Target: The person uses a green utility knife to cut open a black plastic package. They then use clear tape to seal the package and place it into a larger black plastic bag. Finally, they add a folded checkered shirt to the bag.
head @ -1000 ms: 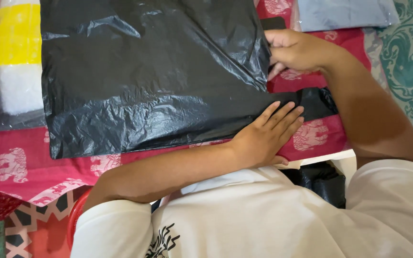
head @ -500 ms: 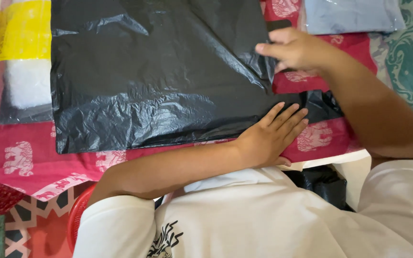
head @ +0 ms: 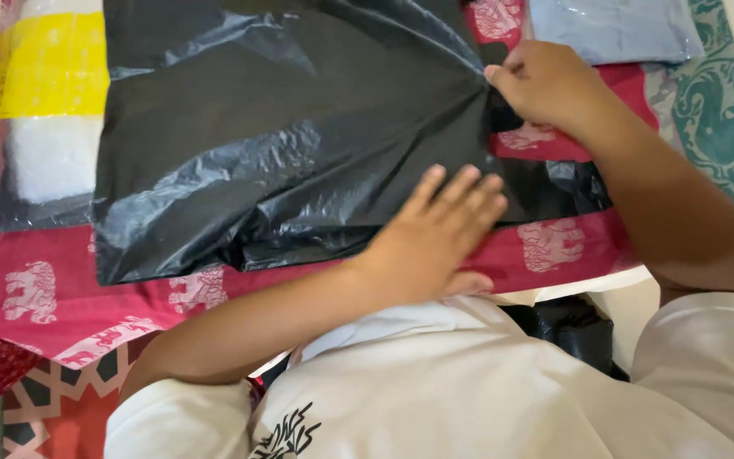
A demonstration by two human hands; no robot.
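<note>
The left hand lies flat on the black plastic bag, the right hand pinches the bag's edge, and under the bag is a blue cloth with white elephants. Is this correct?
Not quite: the cloth under the black plastic bag is red with white elephants, not blue, as the head view shows. The rest holds: the left hand lies flat on the bag, and the right hand pinches its edge.

A plastic bag [head: 282, 144] lies on the cloth [head: 70, 289]; a packet [head: 44, 119] sits at its left edge, a folded garment [head: 613, 30] at the cloth's far right corner.

Glossy, wrinkled black plastic bag [head: 299, 136] lies flat on red cloth.
</note>
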